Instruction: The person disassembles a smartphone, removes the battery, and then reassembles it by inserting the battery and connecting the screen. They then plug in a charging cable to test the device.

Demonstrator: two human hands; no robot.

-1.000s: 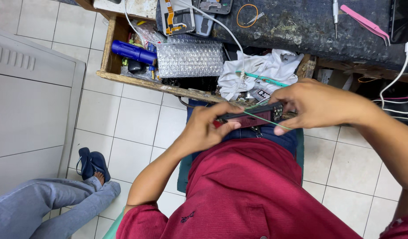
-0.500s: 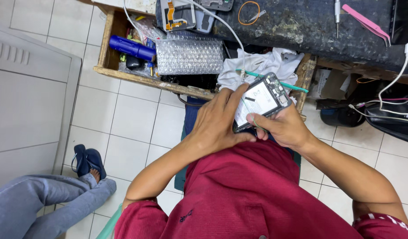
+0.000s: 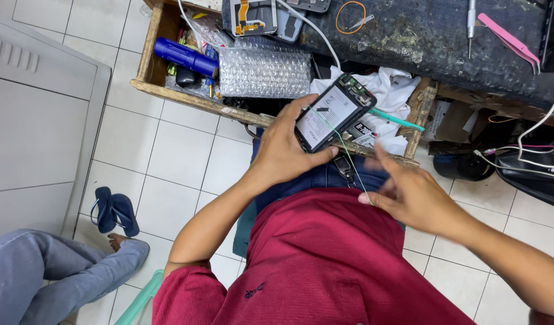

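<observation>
1. Phone (image 3: 332, 114) with its back cover off sits in our left hand (image 3: 286, 150); we see a pale plate and small parts at its top end.
2. Our left hand is closed around the phone. Our fingers wrap its lower left edge and our thumb (image 3: 322, 155) presses the bottom edge.
3. We hold the phone tilted, with its top end pointing up and to the right. It is up in the air, over our lap and in front of the wooden drawer (image 3: 169, 93).
4. Our right hand (image 3: 409, 195) is down and to the right of the phone, near it but not touching it. It looks blurry. Its fingers are spread and loose, and we cannot tell if they pinch anything.
5. A thin green wire (image 3: 349, 162) runs from the phone down toward our right hand.
6. Our red shirt (image 3: 325, 265) fills the bottom of the view.
7. Inside the drawer we see a blue tube (image 3: 185, 57), a sheet of bubble wrap (image 3: 265, 72) and a white cloth (image 3: 391, 90).
8. Above it is a dark worktop (image 3: 421, 36) with pink tweezers (image 3: 508, 42) and an orange wire loop (image 3: 350, 15).
9. On the left, another person's leg in grey trousers (image 3: 42, 277) rests by a blue sandal (image 3: 114, 210) on the white tiles.
</observation>
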